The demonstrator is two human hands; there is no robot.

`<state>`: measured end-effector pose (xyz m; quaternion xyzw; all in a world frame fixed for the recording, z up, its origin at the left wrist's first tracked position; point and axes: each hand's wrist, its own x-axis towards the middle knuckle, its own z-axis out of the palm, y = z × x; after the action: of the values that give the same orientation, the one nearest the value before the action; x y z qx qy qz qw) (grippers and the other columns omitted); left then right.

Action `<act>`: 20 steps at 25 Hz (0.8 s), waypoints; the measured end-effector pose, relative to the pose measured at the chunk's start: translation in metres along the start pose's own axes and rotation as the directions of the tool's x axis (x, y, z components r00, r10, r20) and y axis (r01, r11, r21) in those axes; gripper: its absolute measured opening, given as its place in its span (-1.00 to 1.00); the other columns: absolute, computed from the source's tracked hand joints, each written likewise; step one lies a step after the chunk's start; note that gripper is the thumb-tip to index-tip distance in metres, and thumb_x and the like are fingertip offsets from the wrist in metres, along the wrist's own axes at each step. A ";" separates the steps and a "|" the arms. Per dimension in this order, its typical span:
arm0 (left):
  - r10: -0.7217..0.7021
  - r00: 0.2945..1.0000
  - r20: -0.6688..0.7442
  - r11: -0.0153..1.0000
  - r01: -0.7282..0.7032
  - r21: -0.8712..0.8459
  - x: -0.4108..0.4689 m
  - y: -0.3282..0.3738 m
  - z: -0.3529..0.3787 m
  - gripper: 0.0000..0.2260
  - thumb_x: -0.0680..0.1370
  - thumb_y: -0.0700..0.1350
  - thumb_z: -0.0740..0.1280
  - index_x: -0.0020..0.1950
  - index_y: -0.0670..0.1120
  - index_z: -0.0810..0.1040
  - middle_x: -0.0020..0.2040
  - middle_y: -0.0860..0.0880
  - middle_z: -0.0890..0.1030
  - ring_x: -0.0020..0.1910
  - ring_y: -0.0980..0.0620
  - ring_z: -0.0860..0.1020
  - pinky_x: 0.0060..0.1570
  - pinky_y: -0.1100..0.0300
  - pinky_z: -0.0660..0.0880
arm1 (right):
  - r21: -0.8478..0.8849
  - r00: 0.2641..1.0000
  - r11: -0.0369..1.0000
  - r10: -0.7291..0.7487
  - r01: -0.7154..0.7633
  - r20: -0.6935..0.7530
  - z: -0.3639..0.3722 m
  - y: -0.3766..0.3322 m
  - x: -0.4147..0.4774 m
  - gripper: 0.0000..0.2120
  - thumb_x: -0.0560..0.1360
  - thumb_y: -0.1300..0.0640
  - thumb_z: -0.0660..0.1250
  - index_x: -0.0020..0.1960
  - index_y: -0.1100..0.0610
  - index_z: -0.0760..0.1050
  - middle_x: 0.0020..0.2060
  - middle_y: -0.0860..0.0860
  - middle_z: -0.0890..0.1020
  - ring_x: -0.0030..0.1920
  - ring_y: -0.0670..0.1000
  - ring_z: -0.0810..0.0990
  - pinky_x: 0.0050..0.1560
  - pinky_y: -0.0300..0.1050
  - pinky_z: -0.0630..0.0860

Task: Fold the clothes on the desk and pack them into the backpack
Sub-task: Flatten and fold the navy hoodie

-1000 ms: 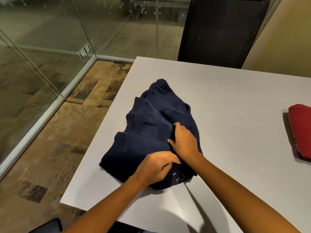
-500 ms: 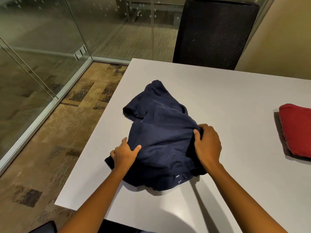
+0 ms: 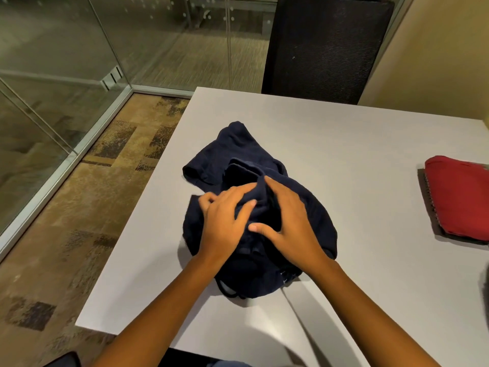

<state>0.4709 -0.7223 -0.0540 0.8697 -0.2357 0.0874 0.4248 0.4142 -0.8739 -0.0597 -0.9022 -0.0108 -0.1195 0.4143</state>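
Head view: where did the navy garment [image 3: 227, 157] lie?

— Crumpled in a heap on the grey desk [image 3: 344, 160], toward its left edge and nearer the person than the far side. One sleeve opening stuck out to the far left of the heap.

And the hands?

— Both were on top of the heap, close together. The left hand [image 3: 225, 223] had its fingers bent into the cloth, and a raised fold sat pinched between its thumb and forefinger. The right hand [image 3: 288, 221] lay across the fabric with fingers fairly straight and the thumb splayed toward the left hand, pressing down rather than gripping. Some blur softened the fingertips.

Anything else on the desk?

— A folded red garment [image 3: 460, 200] rested at the right edge, well apart from the navy one, on a dark flat item whose kind I could not tell.

Beyond the desk?

— A black mesh chair [image 3: 325, 49] stood at the far side, a glass wall [image 3: 53, 75] ran along the left, and patterned carpet [image 3: 79, 207] covered the floor.
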 end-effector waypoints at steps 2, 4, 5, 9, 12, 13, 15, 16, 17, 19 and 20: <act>0.041 0.991 0.126 0.993 -0.027 -0.115 0.001 0.013 0.000 -0.77 0.57 0.07 0.25 0.21 0.14 0.53 -0.01 0.31 0.57 0.05 0.28 0.40 0.13 0.27 0.22 | 0.107 0.997 0.992 0.065 -0.060 -0.047 -0.001 0.001 0.001 -0.55 0.50 0.01 0.39 0.34 -0.02 0.36 0.18 -0.18 0.53 0.19 -0.14 0.50 0.18 -0.17 0.46; 0.047 0.985 0.166 0.985 -0.019 -0.170 -0.002 0.015 0.002 -0.78 0.56 0.11 0.22 0.16 0.17 0.56 -0.01 0.30 0.59 0.09 0.32 0.37 0.18 0.22 0.26 | 0.093 0.994 0.993 0.080 -0.073 -0.076 -0.007 0.010 -0.001 -0.81 0.54 0.13 0.34 0.14 0.00 0.45 -0.05 -0.18 0.59 -0.04 -0.12 0.58 -0.05 -0.11 0.53; 0.063 0.988 0.139 0.982 -0.037 -0.185 -0.005 0.012 0.002 -0.81 0.58 0.06 0.23 0.12 0.16 0.58 -0.01 0.32 0.59 0.10 0.34 0.40 0.19 0.20 0.27 | 0.060 0.994 0.996 0.073 -0.068 -0.085 -0.011 0.016 -0.004 -0.84 0.54 0.16 0.31 0.12 0.03 0.48 -0.06 -0.16 0.60 -0.07 -0.11 0.58 -0.06 -0.11 0.52; -0.037 0.999 -0.025 0.987 0.032 -0.160 -0.012 -0.015 0.008 -0.85 0.59 -0.14 0.29 0.10 0.01 0.61 0.04 0.20 0.63 0.07 0.22 0.54 0.17 0.13 0.42 | -0.051 0.959 0.998 0.027 -0.043 -0.283 -0.040 0.041 -0.024 -0.77 0.50 0.16 0.21 0.13 0.13 0.48 -0.05 -0.08 0.56 -0.13 -0.15 0.48 -0.06 -0.42 0.37; -0.314 0.947 -0.062 0.948 0.310 -0.072 -0.020 -0.048 0.016 -0.79 0.54 -0.20 0.35 0.17 -0.06 0.57 0.11 0.02 0.59 0.11 0.03 0.53 0.19 0.03 0.47 | -0.193 0.891 0.977 -0.012 -0.086 -0.455 -0.073 0.065 -0.041 -0.74 0.46 0.37 0.23 0.11 0.16 0.44 -0.06 0.01 0.52 -0.12 -0.03 0.44 -0.12 -0.31 0.30; -0.367 0.929 -0.034 0.930 0.368 0.003 -0.022 -0.059 0.020 -0.76 0.53 -0.19 0.36 0.20 -0.08 0.55 0.17 -0.04 0.57 0.17 -0.05 0.51 0.22 -0.02 0.44 | -0.244 0.867 0.961 -0.007 -0.132 -0.498 -0.085 0.075 -0.049 -0.69 0.44 0.47 0.24 0.11 0.19 0.43 -0.04 0.07 0.52 -0.10 0.03 0.44 -0.11 -0.27 0.29; -0.423 0.905 0.044 0.898 0.412 0.156 -0.028 -0.073 0.031 -0.67 0.53 -0.14 0.37 0.29 -0.11 0.51 0.31 -0.10 0.49 0.29 -0.14 0.44 0.27 -0.09 0.37 | -0.320 0.827 0.914 0.031 -0.251 -0.561 -0.105 0.099 -0.067 -0.62 0.38 0.58 0.24 0.11 0.26 0.44 -0.03 0.17 0.52 -0.05 0.13 0.44 -0.12 -0.24 0.25; -0.441 0.894 0.078 0.884 0.418 0.210 -0.031 -0.076 0.037 -0.63 0.53 -0.11 0.37 0.33 -0.11 0.48 0.37 -0.11 0.44 0.34 -0.15 0.39 0.29 -0.12 0.33 | -0.352 0.815 0.881 0.062 -0.316 -0.576 -0.113 0.111 -0.078 -0.60 0.35 0.60 0.23 0.10 0.29 0.44 -0.03 0.19 0.52 -0.04 0.16 0.43 -0.14 -0.20 0.25; -0.459 0.883 0.103 0.871 0.424 0.249 -0.033 -0.077 0.043 -0.60 0.53 -0.08 0.36 0.36 -0.10 0.46 0.42 -0.10 0.39 0.39 -0.14 0.35 0.31 -0.14 0.30 | -0.394 0.811 0.836 0.099 -0.382 -0.576 -0.119 0.125 -0.090 -0.59 0.32 0.61 0.22 0.10 0.30 0.45 -0.02 0.20 0.52 -0.04 0.19 0.43 -0.16 -0.15 0.27; -0.476 0.869 0.131 0.851 0.419 0.315 -0.036 -0.076 0.055 -0.58 0.55 -0.02 0.34 0.39 -0.06 0.43 0.47 -0.08 0.32 0.44 -0.11 0.28 0.36 -0.16 0.23 | -0.451 0.815 0.735 0.237 -0.506 -0.528 -0.126 0.156 -0.117 -0.59 0.30 0.61 0.20 0.07 0.31 0.45 -0.04 0.23 0.52 -0.07 0.23 0.44 -0.23 -0.06 0.30; -0.476 0.868 0.143 0.843 0.404 0.355 -0.038 -0.075 0.060 -0.57 0.55 0.01 0.33 0.41 -0.04 0.42 0.48 -0.07 0.30 0.46 -0.09 0.25 0.39 -0.16 0.17 | -0.447 0.801 0.691 0.339 -0.568 -0.494 -0.125 0.169 -0.129 -0.62 0.31 0.59 0.20 0.06 0.31 0.45 -0.05 0.25 0.52 -0.08 0.25 0.45 -0.25 -0.02 0.31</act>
<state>0.4709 -0.7167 -0.1570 0.9608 -0.0583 -0.0757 0.2603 0.2827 -1.0686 -0.1361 -0.9166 0.3326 -0.1777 0.1327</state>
